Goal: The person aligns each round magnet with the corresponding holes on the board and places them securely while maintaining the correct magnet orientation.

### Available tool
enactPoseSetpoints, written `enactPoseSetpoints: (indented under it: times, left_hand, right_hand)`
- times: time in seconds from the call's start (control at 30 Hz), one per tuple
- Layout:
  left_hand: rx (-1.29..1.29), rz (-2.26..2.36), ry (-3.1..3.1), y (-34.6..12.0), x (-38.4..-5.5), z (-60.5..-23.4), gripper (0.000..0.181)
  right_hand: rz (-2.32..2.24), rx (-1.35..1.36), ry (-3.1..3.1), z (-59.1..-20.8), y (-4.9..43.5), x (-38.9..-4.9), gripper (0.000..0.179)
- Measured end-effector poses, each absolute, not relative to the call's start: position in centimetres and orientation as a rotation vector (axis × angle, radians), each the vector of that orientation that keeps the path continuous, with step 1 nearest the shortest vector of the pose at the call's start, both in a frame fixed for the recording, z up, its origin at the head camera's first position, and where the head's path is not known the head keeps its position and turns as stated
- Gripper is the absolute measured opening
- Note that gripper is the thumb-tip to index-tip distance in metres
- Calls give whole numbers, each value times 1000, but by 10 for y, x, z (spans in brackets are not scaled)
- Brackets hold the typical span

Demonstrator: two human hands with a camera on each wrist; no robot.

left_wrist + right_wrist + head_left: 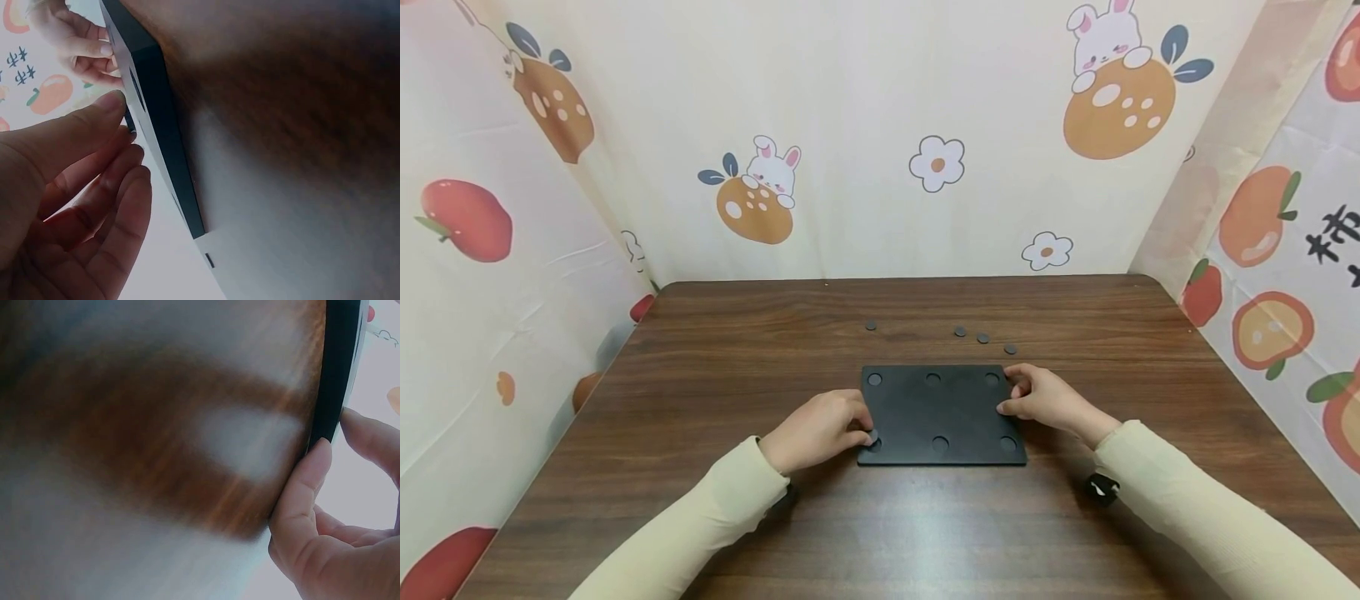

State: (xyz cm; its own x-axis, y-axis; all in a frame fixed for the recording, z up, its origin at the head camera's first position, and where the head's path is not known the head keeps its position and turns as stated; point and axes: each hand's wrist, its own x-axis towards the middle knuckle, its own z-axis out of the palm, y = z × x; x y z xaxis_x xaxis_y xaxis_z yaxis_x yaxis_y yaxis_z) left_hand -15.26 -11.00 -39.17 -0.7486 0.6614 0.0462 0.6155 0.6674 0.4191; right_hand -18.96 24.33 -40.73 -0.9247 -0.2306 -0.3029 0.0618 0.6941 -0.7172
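A flat black rectangular board (936,417) with several round recesses along its far and near edges lies on the table. At its near left corner my left hand (823,427) pinches a small dark disc (873,436) over the recess there; whether the disc touches the recess cannot be told. In the left wrist view, the thumb (94,122) and fingertips meet around the disc, seen edge-on. My right hand (1045,402) holds the board's right side, with the thumb on its top and a finger at its edge, as the right wrist view also shows.
Beyond the board, several loose dark discs (982,338) lie on the brown wooden table (760,333), one of them farther left than the others. Printed curtains (865,167) stand behind the table and at both sides. A black wrist-worn device (1102,489) shows under the right sleeve.
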Motion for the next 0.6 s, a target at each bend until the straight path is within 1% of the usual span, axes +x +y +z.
enactPoseSetpoints:
  times: [0.4,0.6]
  left_hand:
    - [1162,594,2775,-109,-152,-398,7]
    - [1157,591,2770,-109,-152,-398,7]
  right_hand:
    - [-1089,-134,2538,-408,244,-190,72]
    - [-1079,-136,2542,-407,244,-190,72]
